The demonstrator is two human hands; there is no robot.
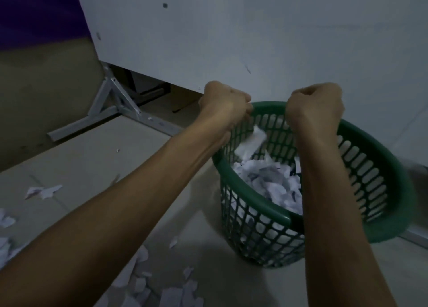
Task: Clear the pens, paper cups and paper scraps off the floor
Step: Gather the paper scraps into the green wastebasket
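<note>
A green plastic mesh basket (254, 204) stands on the floor at the right, tilted towards me and partly filled with white paper scraps (271, 179). My left hand (225, 104) is closed in a fist on the far left part of the rim. My right hand (315, 107) is fisted on the far rim and hides that stretch of it. More torn paper scraps (162, 292) lie on the floor at the bottom left, with a few (44, 191) further left. No pens or cups show.
A pale grey panel (231, 40) rises directly behind the basket. A grey metal bracket leg (111, 107) stands on the floor to the left. The floor is light tile, and the scene is dim.
</note>
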